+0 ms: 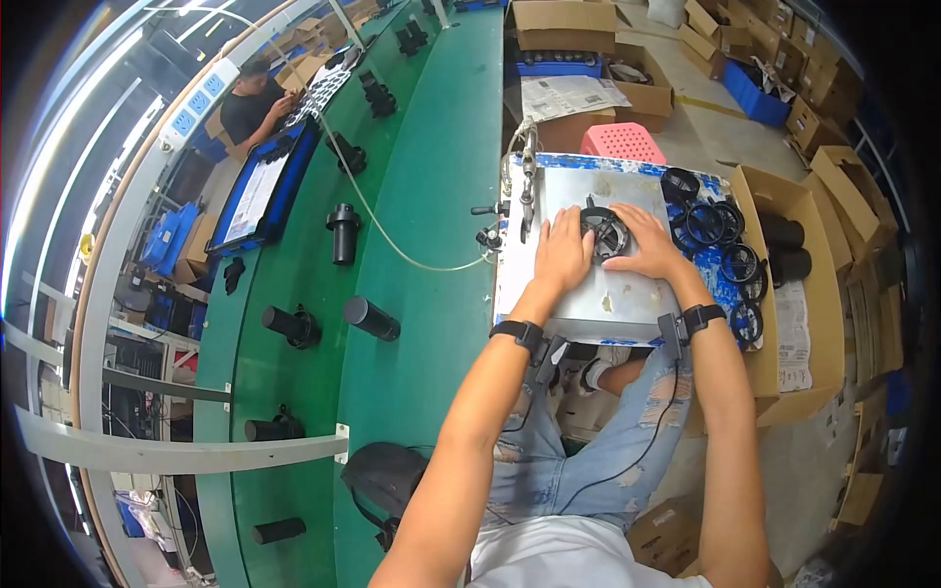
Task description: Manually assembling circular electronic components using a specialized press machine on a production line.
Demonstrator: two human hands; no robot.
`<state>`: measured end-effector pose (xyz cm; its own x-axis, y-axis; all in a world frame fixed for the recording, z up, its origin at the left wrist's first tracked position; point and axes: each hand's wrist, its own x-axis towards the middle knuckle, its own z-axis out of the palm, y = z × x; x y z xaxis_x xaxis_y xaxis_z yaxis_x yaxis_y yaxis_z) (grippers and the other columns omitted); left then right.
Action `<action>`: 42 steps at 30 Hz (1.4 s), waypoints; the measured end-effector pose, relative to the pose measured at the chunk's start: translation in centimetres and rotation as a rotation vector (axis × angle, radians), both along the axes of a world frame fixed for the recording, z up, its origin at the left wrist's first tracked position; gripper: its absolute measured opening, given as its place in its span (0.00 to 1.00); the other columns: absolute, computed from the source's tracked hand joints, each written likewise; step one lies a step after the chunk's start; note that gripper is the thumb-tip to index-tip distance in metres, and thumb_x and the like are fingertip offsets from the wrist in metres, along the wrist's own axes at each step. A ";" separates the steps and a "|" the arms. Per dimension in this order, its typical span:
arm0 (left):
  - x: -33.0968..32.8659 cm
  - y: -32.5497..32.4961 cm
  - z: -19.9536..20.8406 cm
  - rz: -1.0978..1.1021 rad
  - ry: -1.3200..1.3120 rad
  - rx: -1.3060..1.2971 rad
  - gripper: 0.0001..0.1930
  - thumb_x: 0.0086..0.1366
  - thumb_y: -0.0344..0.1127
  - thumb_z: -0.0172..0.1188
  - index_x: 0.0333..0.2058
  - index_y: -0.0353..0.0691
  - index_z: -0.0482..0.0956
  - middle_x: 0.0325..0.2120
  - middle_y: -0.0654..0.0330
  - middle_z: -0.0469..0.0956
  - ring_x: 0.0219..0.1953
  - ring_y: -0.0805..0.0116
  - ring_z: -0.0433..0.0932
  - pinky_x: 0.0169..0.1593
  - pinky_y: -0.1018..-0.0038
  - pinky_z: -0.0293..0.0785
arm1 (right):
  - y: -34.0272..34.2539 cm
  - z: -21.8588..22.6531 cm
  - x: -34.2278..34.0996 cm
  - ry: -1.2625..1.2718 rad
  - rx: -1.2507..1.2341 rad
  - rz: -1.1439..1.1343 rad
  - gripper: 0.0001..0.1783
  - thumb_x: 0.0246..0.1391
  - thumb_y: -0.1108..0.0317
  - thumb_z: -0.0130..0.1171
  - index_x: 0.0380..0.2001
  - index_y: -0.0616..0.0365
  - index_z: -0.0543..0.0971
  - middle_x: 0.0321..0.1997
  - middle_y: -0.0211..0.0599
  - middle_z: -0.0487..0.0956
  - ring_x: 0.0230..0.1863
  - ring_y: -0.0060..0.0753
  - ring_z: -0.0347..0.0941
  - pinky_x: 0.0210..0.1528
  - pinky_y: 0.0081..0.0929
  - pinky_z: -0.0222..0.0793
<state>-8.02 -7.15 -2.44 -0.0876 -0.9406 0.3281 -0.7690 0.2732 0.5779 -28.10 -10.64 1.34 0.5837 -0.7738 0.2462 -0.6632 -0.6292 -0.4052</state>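
A black spoked plastic ring (602,233) lies on the bare metal top of a small work stand (578,306). My left hand (564,251) rests against the ring's left side, its fingers stretched forward and its thumb at the edge. From the right, my right hand (651,245) curves round the ring, thumb on the near side and fingers on the far side. Together they hold the ring between them and cover parts of its rim. Several similar black rings (705,223) are piled on the stand's blue, paint-worn right side.
An air gun with a hose (529,176) stands at the stand's left edge. Left of it runs a long green bench (431,196) with black cylindrical parts (343,235). An open cardboard box (821,343) adjoins the stand's right side. A person (257,103) works across the bench.
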 end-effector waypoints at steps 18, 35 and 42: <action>1.3 -1.5 0.7 -0.013 0.116 -0.119 0.32 0.51 0.36 0.59 0.55 0.33 0.65 0.53 0.44 0.70 0.58 0.49 0.67 0.66 0.51 0.50 | 1.2 -0.7 2.5 -0.077 -0.065 -0.139 0.54 0.28 0.43 0.73 0.60 0.57 0.66 0.62 0.47 0.68 0.66 0.50 0.58 0.67 0.43 0.51; 2.9 -2.3 1.0 -0.098 0.192 0.136 0.30 0.55 0.32 0.58 0.58 0.34 0.65 0.57 0.45 0.67 0.66 0.50 0.57 0.68 0.54 0.44 | 3.0 0.6 3.6 -0.150 -0.230 -0.073 0.34 0.33 0.55 0.72 0.48 0.50 0.76 0.57 0.40 0.70 0.60 0.49 0.63 0.60 0.43 0.61; 2.4 -2.6 1.5 -0.131 0.134 0.141 0.28 0.56 0.29 0.57 0.57 0.35 0.65 0.57 0.47 0.68 0.66 0.50 0.58 0.68 0.53 0.45 | 3.1 0.7 3.1 -0.128 -0.247 -0.034 0.24 0.35 0.57 0.71 0.40 0.50 0.79 0.55 0.37 0.70 0.58 0.48 0.63 0.58 0.44 0.62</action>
